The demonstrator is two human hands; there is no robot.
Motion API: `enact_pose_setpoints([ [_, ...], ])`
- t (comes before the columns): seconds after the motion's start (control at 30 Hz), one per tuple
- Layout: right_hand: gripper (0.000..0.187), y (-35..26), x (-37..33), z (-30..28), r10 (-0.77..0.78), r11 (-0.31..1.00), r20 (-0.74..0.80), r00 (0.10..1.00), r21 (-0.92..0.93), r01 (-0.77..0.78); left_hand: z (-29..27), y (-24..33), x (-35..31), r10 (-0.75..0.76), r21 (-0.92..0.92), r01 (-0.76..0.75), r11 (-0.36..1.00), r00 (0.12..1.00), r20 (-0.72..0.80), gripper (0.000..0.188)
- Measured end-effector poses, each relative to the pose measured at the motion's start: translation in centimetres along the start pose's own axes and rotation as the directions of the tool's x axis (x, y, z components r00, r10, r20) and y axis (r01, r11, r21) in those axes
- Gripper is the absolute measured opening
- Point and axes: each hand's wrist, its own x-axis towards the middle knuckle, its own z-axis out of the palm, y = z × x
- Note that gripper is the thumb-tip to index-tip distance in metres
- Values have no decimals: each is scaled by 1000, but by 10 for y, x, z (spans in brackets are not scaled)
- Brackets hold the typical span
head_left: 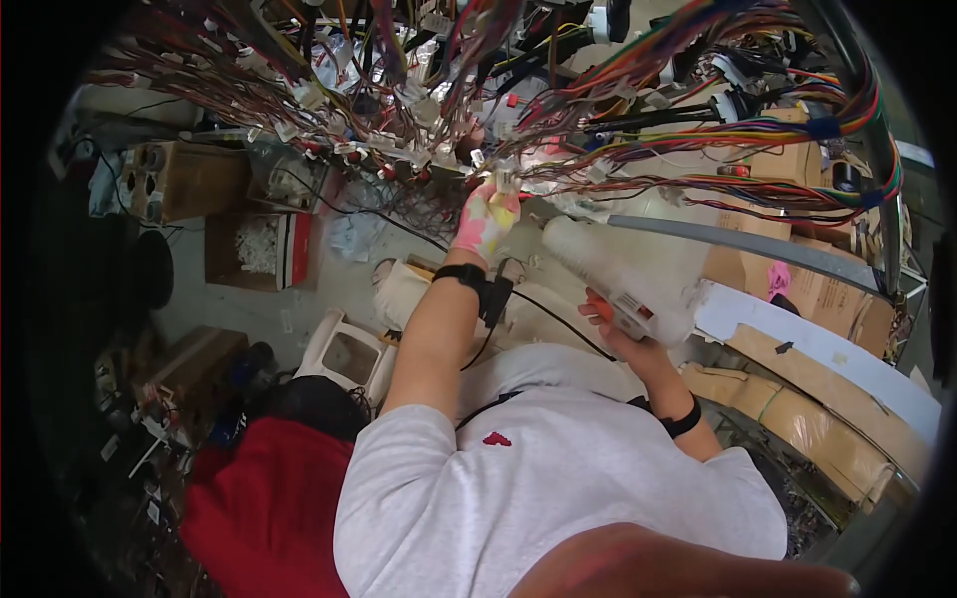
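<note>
The left hand, in a pink, yellow and white glove, is up at a small white plug on the hanging wires. Its fingertips are partly hidden, so I cannot tell if they pinch the plug. The right hand is bare, lower down and to the right, with bent fingers next to a cloudy plastic bag. I cannot tell if it grips the bag. Many colored wires hang across the top. On the left, an open box holds little white bits, and a white stool stands nearer.
</note>
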Motion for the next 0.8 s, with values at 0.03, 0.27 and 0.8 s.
enact_pose_setpoints([
  [0.03,46,3,-2,-8,-6,1000,-8,1000,4,6,12,-8,-13,-13,11,13,1000,1000,-3,23],
  [0.27,46,15,-9,-30,31,999,-25,999,-23,-32,45,-31,-91,-83,145,80,986,997,9,36],
  [0.8,50,49,-31,-93,5,995,189,982,-97,13,60,-93,-169,138,284,-190,940,971,193,40],
])
